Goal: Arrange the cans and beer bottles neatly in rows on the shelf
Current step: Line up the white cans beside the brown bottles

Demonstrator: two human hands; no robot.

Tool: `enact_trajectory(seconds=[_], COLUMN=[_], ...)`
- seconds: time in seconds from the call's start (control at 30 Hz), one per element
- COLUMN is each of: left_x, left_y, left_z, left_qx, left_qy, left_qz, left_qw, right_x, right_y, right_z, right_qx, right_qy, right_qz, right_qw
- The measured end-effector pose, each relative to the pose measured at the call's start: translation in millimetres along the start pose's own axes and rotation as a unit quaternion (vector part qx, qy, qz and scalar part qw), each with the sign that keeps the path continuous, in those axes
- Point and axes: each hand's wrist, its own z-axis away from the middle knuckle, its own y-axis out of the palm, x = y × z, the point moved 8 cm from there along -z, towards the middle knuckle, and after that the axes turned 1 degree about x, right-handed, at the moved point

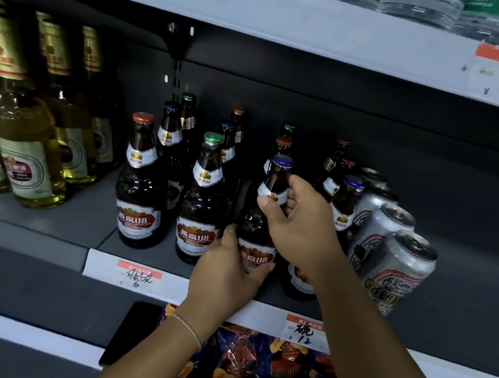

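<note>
You face a dark grey store shelf (pixel 83 223) with a dark back panel, a pale upper shelf (pixel 266 15) above it carrying shrink-wrapped water bottles (pixel 421 4), and white price tags (pixel 136 275) clipped along the front edges. On the left of your shelf stand tall yellow bottles (pixel 30 139) in rows running back. In the middle, brown beer bottles (pixel 141 186) stand upright in loose rows, caps red, green and blue, some set deeper than others. To the right, silver cans (pixel 397 267) line up front to back, just beside the brown ones. Below the shelf lip lie snack bags (pixel 264 367) and a black phone (pixel 131 332). You hold one blue-capped bottle (pixel 264 219) at the front edge, third in the front row, upright. Your left hand (pixel 227 272) wraps its lower body over the label; your right hand (pixel 298 218) pinches its neck, thumb on the neck label. A thin bracelet (pixel 190 329) circles your left wrist.
</note>
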Motion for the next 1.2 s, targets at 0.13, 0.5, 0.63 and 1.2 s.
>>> enact_trajectory(seconds=[0.13,0.5,0.63,1.2], left_x=[-0.3,49.3,51.0,50.5], left_y=[-5.5,-82.3,-68.2,-72.3], left_z=[0.1,-13.4,-23.7,-17.5], left_qx=[0.015,-0.085,-0.038,-0.064], left_qy=[0.007,-0.046,-0.059,-0.069], left_qz=[0.006,0.013,-0.002,0.028], left_qw=[1.000,0.995,0.998,0.995], right_x=[17.3,105.7,95.5,93.2], right_y=[-10.0,-7.6,42.5,45.1], right_z=[13.5,12.8,-18.3,-19.3], right_qx=[-0.050,-0.164,0.059,0.008], right_qy=[-0.043,-0.225,-0.086,-0.092], right_qz=[0.001,-0.005,0.016,0.026], right_qw=[0.998,0.961,0.994,0.995])
